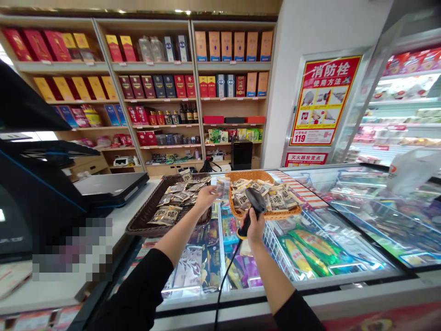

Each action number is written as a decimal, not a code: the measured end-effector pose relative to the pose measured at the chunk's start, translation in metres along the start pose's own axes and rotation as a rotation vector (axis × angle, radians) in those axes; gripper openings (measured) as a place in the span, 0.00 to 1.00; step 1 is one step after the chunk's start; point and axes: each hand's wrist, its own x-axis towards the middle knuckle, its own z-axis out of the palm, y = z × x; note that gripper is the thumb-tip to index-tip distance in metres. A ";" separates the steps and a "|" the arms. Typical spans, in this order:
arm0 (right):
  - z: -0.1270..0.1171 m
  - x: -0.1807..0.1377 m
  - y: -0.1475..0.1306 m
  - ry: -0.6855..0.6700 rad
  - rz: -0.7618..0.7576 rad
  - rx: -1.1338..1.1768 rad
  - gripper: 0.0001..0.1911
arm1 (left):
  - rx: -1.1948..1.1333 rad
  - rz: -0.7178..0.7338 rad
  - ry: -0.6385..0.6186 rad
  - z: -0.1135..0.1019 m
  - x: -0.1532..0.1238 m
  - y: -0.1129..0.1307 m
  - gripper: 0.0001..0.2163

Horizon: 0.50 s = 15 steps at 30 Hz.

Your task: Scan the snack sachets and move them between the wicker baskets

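My right hand (254, 225) is wrapped round the handle of a black barcode scanner (257, 198), whose head points toward the orange basket. Between the two baskets, my left hand (206, 196) pinches a small snack packet (223, 188) by its edge; the packet is somewhat blurred. An orange wicker basket (253, 175) on the right is heaped with similar beige and dark packets (278, 200). To the left, a dark brown wicker basket (146, 225) holds more such packets (179, 194), with part of its floor bare. The scanner's cord (225, 271) runs down toward the lower edge.
Both baskets rest on a glass-topped chest freezer (324, 234) with bagged frozen goods inside. A counter (86, 266) with a black and grey machine (110, 188) stands at the left. Shelves of boxed goods (165, 87) line the back wall. A plastic bag (409, 172) sits on the right.
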 end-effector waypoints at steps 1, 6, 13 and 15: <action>-0.002 0.004 -0.001 0.049 -0.018 0.022 0.23 | 0.082 -0.017 -0.074 0.015 0.002 0.008 0.16; -0.007 0.013 0.000 0.161 -0.001 0.038 0.24 | 0.380 0.058 -0.219 0.067 0.013 0.034 0.09; -0.005 0.011 0.005 0.145 0.035 0.032 0.23 | 0.647 0.163 -0.024 0.063 0.010 0.036 0.15; -0.005 0.010 0.004 0.132 0.015 0.022 0.24 | 0.578 0.187 -0.077 0.057 0.006 0.033 0.13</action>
